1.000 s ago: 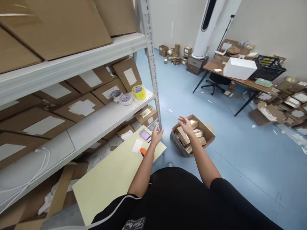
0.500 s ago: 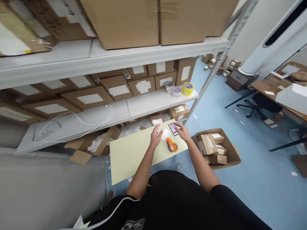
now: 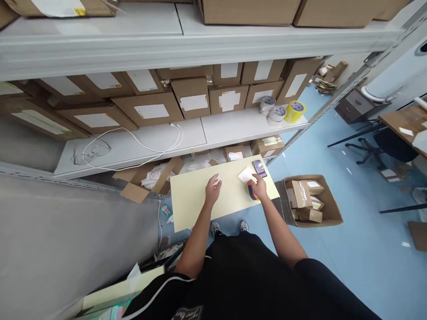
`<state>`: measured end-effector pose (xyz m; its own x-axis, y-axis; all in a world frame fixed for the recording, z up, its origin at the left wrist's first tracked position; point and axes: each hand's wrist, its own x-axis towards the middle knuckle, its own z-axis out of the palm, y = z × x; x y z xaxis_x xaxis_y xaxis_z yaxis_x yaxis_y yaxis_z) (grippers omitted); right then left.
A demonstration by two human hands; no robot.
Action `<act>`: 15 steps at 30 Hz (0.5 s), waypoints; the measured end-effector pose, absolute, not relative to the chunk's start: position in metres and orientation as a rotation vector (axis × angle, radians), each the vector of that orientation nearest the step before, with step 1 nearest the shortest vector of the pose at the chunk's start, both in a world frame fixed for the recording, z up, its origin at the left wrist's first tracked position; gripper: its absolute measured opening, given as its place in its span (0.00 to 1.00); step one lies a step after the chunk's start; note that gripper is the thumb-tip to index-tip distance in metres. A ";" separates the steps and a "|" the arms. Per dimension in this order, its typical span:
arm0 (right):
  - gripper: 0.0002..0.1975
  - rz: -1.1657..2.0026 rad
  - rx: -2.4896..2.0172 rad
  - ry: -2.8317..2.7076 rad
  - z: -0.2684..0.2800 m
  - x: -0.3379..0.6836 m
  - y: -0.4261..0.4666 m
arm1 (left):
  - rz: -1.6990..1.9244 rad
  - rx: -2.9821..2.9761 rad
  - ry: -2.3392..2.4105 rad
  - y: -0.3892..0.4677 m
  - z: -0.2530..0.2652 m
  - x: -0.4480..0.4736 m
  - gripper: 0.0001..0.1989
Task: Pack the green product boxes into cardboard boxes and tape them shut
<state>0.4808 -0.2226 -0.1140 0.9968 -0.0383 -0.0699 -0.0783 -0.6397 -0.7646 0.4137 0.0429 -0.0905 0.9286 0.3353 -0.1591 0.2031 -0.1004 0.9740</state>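
Observation:
My right hand is closed on an orange and blue tape dispenser near the right end of a pale yellow tabletop. The hand covers part of the dispenser. Just beyond it lies a white slip of paper, and a smartphone rests beside the slip at the table's far right corner. Over the middle of the tabletop hovers my left hand, fingers apart and holding nothing.
Metal shelving with labelled cartons stands behind the table; tape rolls and a white cable lie on it. An open carton of small boxes is on the floor at right. Another open carton sits left.
My right hand has moved from the phone to the tape dispenser and taken hold of it. My left hand has drawn away from the paper, leftward. The camera view has shifted.

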 end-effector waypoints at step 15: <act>0.18 0.852 -2.536 0.171 -0.238 0.468 -0.279 | 0.003 1.742 0.631 -0.025 -0.131 0.339 0.23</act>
